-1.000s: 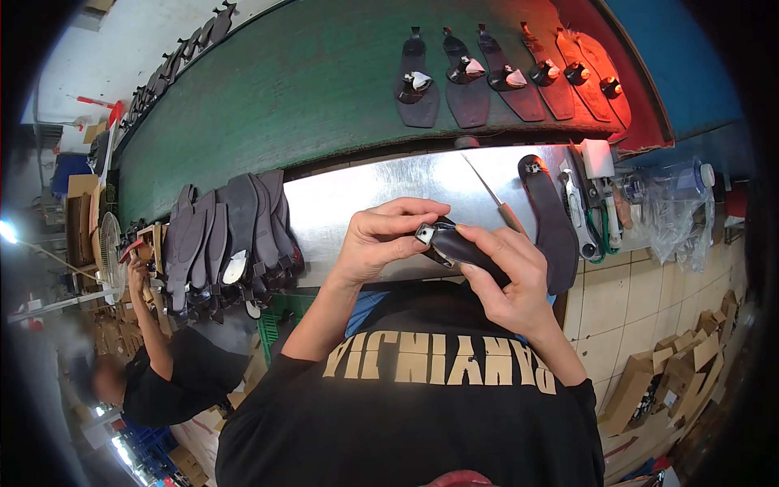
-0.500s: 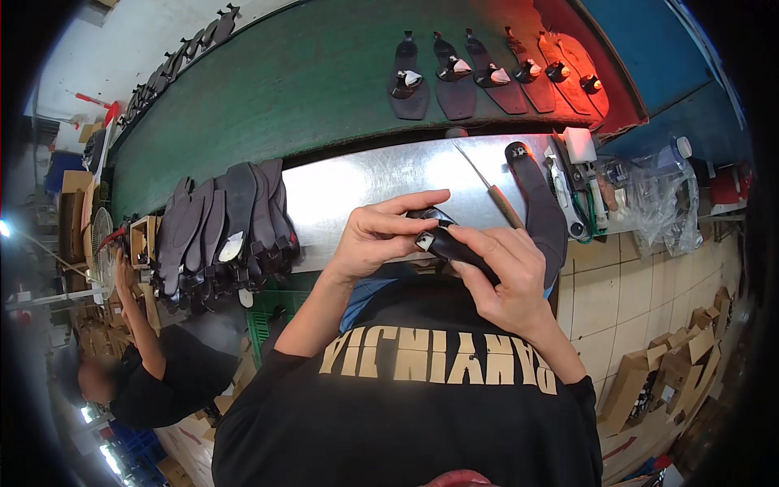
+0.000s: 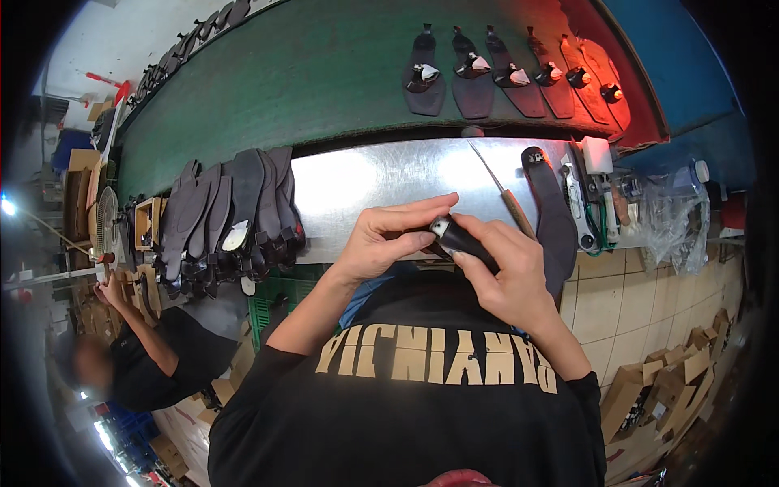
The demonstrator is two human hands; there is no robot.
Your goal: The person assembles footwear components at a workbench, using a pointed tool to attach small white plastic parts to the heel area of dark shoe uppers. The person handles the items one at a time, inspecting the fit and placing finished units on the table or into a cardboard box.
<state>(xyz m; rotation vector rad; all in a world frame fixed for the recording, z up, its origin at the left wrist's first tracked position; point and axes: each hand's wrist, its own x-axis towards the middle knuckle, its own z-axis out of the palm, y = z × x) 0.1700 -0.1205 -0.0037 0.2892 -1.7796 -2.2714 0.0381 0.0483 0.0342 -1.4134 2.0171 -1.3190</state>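
Note:
Above my lap at the near edge of the steel bench (image 3: 349,191), both my hands hold a small glossy black shoe part (image 3: 466,245) with a pale end; its exact kind is unclear. My left hand (image 3: 381,243) pinches near the pale end between thumb and fingers. My right hand (image 3: 513,264) wraps the dark body from the other side. Just beyond the right hand lies an awl (image 3: 511,203) with a wooden handle, its spike pointing away. Beside it rests a dark shoe sole (image 3: 549,211), partly over the bench edge.
Dark soles (image 3: 223,207) are heaped at the bench's left. Several sandals (image 3: 423,93) stand on the green belt (image 3: 268,89), the rightmost under red light. Cutting tools (image 3: 584,207) and a plastic bag (image 3: 682,219) lie right. Cartons (image 3: 665,381) sit on the floor. A co-worker (image 3: 162,357) is at left.
The black part has turned between my fingers, so its pale end now faces up toward my left hand. The whole view has shifted slightly. The co-worker's raised hand is lower.

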